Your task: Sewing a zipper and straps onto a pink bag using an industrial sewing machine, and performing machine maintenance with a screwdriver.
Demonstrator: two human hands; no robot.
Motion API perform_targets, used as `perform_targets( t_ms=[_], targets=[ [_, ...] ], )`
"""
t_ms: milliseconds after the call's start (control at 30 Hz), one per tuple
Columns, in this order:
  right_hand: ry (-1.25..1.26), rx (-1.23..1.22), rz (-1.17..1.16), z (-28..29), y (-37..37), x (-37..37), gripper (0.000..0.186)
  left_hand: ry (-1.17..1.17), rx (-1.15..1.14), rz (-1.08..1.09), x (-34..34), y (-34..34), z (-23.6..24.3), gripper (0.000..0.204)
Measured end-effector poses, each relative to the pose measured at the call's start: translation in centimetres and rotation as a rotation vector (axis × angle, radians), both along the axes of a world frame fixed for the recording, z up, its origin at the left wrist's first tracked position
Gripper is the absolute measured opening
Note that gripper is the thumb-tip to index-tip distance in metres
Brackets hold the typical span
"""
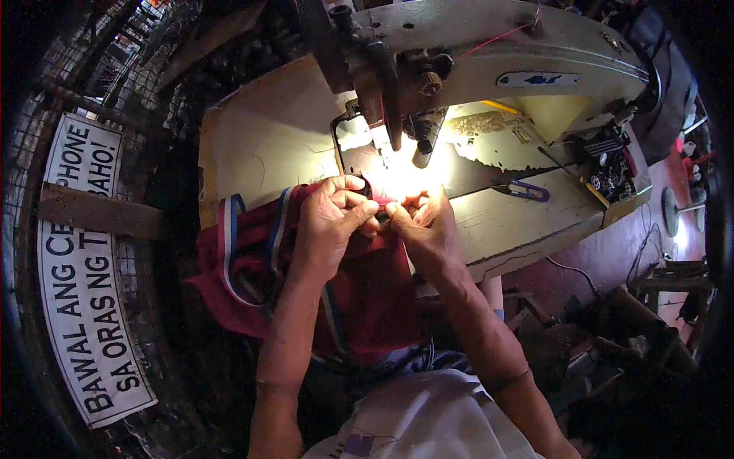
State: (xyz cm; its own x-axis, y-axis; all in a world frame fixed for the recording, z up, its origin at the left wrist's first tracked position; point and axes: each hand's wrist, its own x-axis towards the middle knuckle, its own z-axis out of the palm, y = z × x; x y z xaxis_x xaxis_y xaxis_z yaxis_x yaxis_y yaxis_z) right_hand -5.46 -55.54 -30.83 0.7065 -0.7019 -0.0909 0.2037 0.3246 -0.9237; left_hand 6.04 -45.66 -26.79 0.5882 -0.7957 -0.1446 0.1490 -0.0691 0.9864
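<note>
A maroon cloth garment piece (375, 294) with blue and white striped trim hangs over the near edge of the sewing table and across my lap. My left hand (336, 210) is closed, its thumb and fingers pinching the cloth's upper edge. Close beside it, my right hand (423, 223) pinches the same edge, thumb against the fingers. The hands are a small gap apart, under a bright lamp glare that washes out detail. Just beyond them stands the needle area of a sewing machine (474, 50), with red thread running along its arm.
Blue-handled thread snips (529, 191) lie on the table (527, 229) right of my hands. A yellow pencil (501, 106) rests beneath the machine arm. An open tray of small metal parts (612, 172) stands at the table's right end. A lettered sign (84, 306) hangs on mesh at left.
</note>
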Motion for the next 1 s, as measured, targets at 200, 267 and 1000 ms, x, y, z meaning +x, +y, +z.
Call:
perform_targets(
  t_ms=[200,267,1000],
  targets=[
    [0.042,0.02,0.056,0.3,-0.3,-0.2,0.025,0.149,0.028,0.023,-0.5,0.3,1.7,0.022],
    [0.137,-0.042,0.029,0.4,-0.3,-0.3,0.026,-0.14,0.249,-0.046,-0.6,0.1,1.8,0.024],
    [0.046,-1.459,-0.143,1.6,0.2,-2.2,0.045,0.073,0.159,-0.009,0.7,-0.2,0.3,0.02]
  ],
)
